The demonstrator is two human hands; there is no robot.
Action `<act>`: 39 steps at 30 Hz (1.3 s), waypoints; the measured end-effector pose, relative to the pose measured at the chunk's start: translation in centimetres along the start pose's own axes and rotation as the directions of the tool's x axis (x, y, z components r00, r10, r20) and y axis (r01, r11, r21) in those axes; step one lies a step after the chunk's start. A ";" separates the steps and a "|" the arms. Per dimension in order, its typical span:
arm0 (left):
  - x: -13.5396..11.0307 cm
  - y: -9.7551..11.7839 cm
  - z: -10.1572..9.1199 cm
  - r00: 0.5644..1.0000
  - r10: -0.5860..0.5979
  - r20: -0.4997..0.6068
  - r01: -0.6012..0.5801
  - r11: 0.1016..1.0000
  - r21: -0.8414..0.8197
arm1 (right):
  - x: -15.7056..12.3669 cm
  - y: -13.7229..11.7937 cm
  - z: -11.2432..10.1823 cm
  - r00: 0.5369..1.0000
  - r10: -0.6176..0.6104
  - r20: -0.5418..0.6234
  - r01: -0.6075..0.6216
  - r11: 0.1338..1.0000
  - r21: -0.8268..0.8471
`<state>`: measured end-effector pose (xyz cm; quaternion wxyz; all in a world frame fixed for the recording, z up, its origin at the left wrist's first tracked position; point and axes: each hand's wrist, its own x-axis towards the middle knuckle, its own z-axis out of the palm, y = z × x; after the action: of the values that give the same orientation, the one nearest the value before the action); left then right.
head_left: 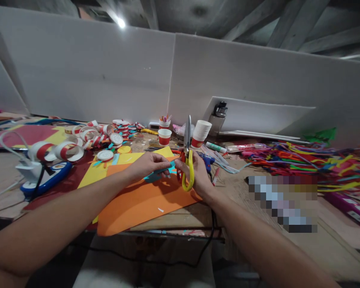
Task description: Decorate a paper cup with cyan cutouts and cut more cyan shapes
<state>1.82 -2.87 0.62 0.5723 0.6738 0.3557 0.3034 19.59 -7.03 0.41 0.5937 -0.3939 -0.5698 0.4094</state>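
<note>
You held a small teal paper piece above the middle of the table, pinched between the fingertips of your left hand. That hand was closed on the paper's left end, while its right end reached toward your other hand. Your right hand gripped the scissors by their yellow loops, with your fingers wrapped through and around them. The blades pointed straight up and looked nearly together. The scissors stood just beside the teal piece, but you could not tell whether the metal touched it.

Under both hands lay a large orange sheet, its near corner hanging past the table edge. A yellow sheet showed from beneath it on the left.

Behind your right hand a blue glue gun rested on the wood. Further back stood a stack of white paper cups and a single red-banded cup. A dark bottle stood by the white board wall.

To the left, red and white paper rings were heaped together. To the right, well apart from your hands, lay a spread of bright pipe cleaners.
</note>
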 end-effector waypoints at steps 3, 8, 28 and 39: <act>0.1 -0.2 0.0 1.000 0.028 -0.005 -0.028 0.999 0.024 | 0.1 0.1 0.0 1.000 -0.006 0.019 0.006 1.000 0.002; -0.1 0.0 0.0 0.997 0.064 0.041 -0.066 0.996 0.060 | 0.3 0.4 0.0 1.000 -0.005 0.021 0.004 0.999 0.038; -0.1 -0.3 0.7 0.988 0.156 -0.007 -0.146 0.940 0.307 | 0.4 0.6 -0.3 0.999 0.023 0.049 -0.023 1.000 0.002; 0.0 -0.2 0.2 0.987 0.158 -0.028 -0.138 0.923 0.358 | 0.6 0.2 -0.4 0.998 0.042 0.038 -0.039 0.996 -0.081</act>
<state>2.01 -2.93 0.41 0.4066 0.7821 0.3687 0.2952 20.02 -6.37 0.47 0.5576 -0.4206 -0.5895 0.4057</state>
